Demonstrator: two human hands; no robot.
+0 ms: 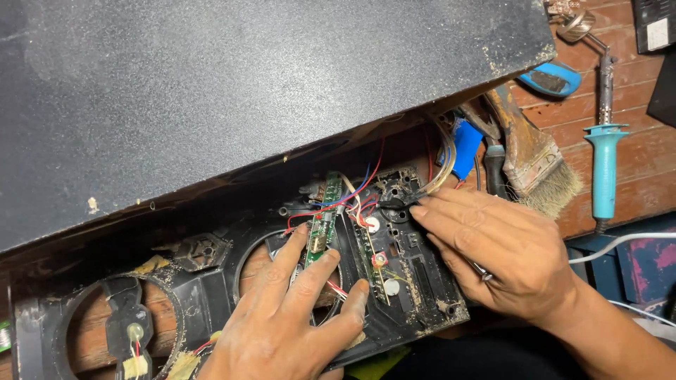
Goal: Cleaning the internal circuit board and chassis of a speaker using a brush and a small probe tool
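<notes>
Head view, looking down at an opened speaker cabinet. Your left hand [289, 317] lies flat on the black moulded plastic front panel [415, 281], fingers spread and closed on nothing: index and middle fingertips press against the lower end of the narrow green circuit board [322, 222], while the thumb rests lower on the panel, just beside a thin pale strip board [372, 264]. The green board's long axis runs from near your fingertips up and slightly right, away from you, toward the edge of the large black speckled cabinet wall [246, 91]. It thus lies directly ahead of your left fingers and to the left of your right hand [493, 246].

Your right hand lies palm down on the panel's right half, fingers held together and pointing left and up; their tips touch the black fitting where red, blue and white wires [352, 197] gather. You cannot tell whether those fingertips pinch a wire or merely press; something small and metallic shows under the palm.

Of the two hands, the left is nearer the green board and already touches it; the right is nearer the wire bundle and the blue block component [466, 146]. Well apart, on the wooden bench to the right, lie a worn bristle paintbrush [539, 165] and a teal-handled soldering iron [604, 162].
</notes>
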